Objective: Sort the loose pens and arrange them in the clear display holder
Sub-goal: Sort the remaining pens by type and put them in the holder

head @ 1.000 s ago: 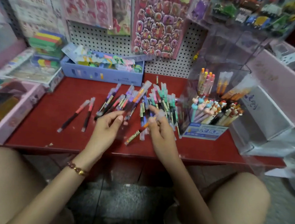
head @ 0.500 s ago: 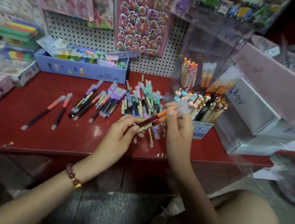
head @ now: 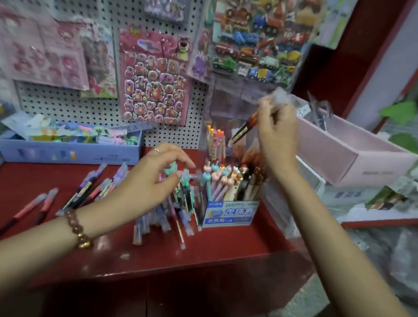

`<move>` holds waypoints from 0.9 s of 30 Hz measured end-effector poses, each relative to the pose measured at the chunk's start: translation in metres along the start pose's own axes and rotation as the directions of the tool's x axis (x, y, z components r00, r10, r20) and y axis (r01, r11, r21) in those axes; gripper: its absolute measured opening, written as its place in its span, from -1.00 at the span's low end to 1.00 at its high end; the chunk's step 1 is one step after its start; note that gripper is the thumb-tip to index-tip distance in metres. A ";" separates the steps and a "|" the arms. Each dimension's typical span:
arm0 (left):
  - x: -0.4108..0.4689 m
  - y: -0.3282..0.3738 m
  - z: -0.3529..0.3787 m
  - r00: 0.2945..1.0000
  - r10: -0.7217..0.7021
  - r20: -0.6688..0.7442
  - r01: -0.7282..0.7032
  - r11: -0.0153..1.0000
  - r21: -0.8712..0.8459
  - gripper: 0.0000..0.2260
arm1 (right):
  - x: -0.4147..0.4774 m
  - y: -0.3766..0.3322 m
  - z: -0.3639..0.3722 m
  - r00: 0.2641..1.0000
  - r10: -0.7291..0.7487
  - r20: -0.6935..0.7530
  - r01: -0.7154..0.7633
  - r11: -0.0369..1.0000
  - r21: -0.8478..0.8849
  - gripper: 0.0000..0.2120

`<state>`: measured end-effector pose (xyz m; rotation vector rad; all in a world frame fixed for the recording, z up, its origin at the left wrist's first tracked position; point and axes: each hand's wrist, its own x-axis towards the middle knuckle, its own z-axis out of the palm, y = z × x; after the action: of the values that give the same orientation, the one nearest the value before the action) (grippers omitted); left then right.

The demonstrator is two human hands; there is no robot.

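far to the left of the left hand, two red-capped pens lie side by side on the red shelf. behind them a blue box of small packets stands against the pegboard. nearer the left wrist lies a row of purple pens, their caps pointing away from the person. a beaded bracelet circles that wrist.

the left hand hovers over the pile of loose pens, fingers loosely bent, thumb and forefinger apart. nothing is plainly gripped, though the fingertips are blurred. the pile fans out beneath and just right of this hand, teal caps showing between thumb and fingers.

between the two hands stands the clear display holder. its front compartment, with a blue label, is packed with character-topped pens. pink and orange pens stand upright in a rear compartment.

the right hand is raised above the holder, well apart from the left, and pinches the orange pens. their tips slant down and left toward the rear compartments; blur hides their number. right of this hand sits a pink box.
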<state>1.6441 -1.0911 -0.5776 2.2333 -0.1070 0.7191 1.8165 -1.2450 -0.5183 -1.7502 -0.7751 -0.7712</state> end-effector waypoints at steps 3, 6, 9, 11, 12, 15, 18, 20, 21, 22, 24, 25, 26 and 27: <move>0.008 -0.007 -0.004 0.998 0.037 0.047 -0.040 0.997 0.062 -0.74 | 0.019 0.012 0.011 0.979 -0.114 0.168 0.133 0.985 -0.112 -0.68; 0.023 -0.011 -0.006 0.993 0.093 0.070 -0.103 0.983 0.150 -0.78 | 0.027 0.021 0.010 0.971 -0.110 0.213 0.146 0.976 -0.159 -0.69; 0.046 -0.008 -0.001 0.988 0.151 0.019 -0.152 0.968 0.198 -0.76 | 0.024 0.026 0.005 0.966 -0.078 0.245 0.137 0.962 -0.234 -0.77; 0.058 -0.005 0.003 0.982 0.190 -0.013 -0.185 0.966 0.180 -0.73 | 0.016 0.027 0.002 0.964 -0.030 0.265 0.101 0.961 -0.259 -0.89; 0.061 -0.005 0.005 0.976 0.217 0.003 -0.214 0.960 0.181 -0.71 | 0.012 0.026 0.001 0.964 -0.004 0.265 0.073 0.966 -0.248 -0.83; 0.067 -0.012 0.012 0.928 0.355 0.111 -0.372 0.869 0.328 -0.62 | 0.006 0.022 -0.007 0.962 0.015 0.274 0.062 0.961 -0.270 -0.71; 0.074 -0.019 0.025 0.929 0.334 0.156 -0.369 0.855 0.366 -0.55 | 0.006 0.019 -0.008 0.959 0.051 0.278 0.015 0.973 -0.231 -0.75; 0.080 -0.022 0.033 0.941 0.307 0.142 -0.337 0.883 0.327 -0.57 | 0.007 0.022 -0.001 0.960 0.050 0.276 0.028 0.962 -0.272 -0.78; 0.082 -0.024 0.035 0.939 0.317 0.131 -0.343 0.877 0.336 -0.58 | 0.007 0.025 0.002 0.959 0.044 0.281 0.049 0.947 -0.316 -0.77; 0.084 -0.027 0.037 0.933 0.338 0.123 -0.360 0.862 0.357 -0.59 | 0.007 0.026 0.004 0.958 0.042 0.283 0.063 0.934 -0.352 -0.75; 0.087 -0.029 0.039 0.923 0.368 0.110 -0.381 0.839 0.389 -0.61 | 0.009 0.028 0.005 0.959 0.046 0.281 0.072 0.916 -0.394 -0.77; 0.088 -0.029 0.039 0.920 0.377 0.106 -0.387 0.833 0.395 -0.61 | 0.010 0.029 0.005 0.958 0.047 0.281 0.077 0.907 -0.415 -0.79; 0.089 -0.029 0.039 0.917 0.387 0.101 -0.394 0.830 0.395 -0.62 | 0.011 0.029 0.004 0.958 0.045 0.284 0.087 0.895 -0.438 -0.81; 0.090 -0.029 0.040 0.915 0.391 0.100 -0.397 0.829 0.394 -0.63 | 0.011 0.029 0.005 0.956 0.048 0.289 0.095 0.882 -0.461 -0.82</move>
<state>1.7463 -1.0854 -0.5708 2.6531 -0.4802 1.0223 1.8467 -1.2467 -0.5261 -2.3395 -0.8544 -0.7687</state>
